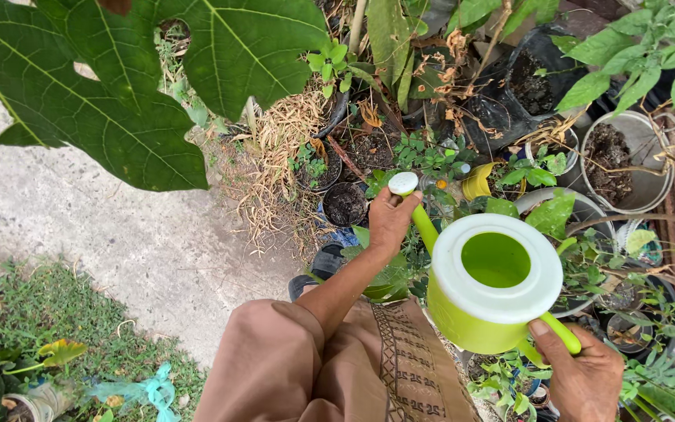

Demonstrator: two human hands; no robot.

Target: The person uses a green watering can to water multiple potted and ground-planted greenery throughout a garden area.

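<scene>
Head view, looking straight down over a crowded patch of potted plants beside a pale concrete path

- Lime-green plastic watering can with a white top rim held in the air over the pots, at the centre-right of the frame, roughly level; its round filling hole faces the camera. No water can be made out, inside or leaving the spout
- Right hand closed around the green handle at the can's rear, thumb lying on top of it. This hand seems to carry the weight
- Left hand reaches forward and wraps the slim green spout just under the white rose head, fingers curled closed on it. Probably steadying or aiming the spout; the rose sits above a small black pot of dark soil
- Brown sleeve and patterned cloth fill the lower middle

Around: large lobed green leaf overhangs the upper left; a grey bucket of soil at right; dry straw-like stalks between pots and path; grass at lower left

Hard to read:
- right wrist cut off by the bottom edge
- the can's underside and the pots beneath it are hidden
- dark object by the left forearm, maybe footwear, cannot tell
- the far-right edge shows a ribbed reddish surface, unidentified
</scene>
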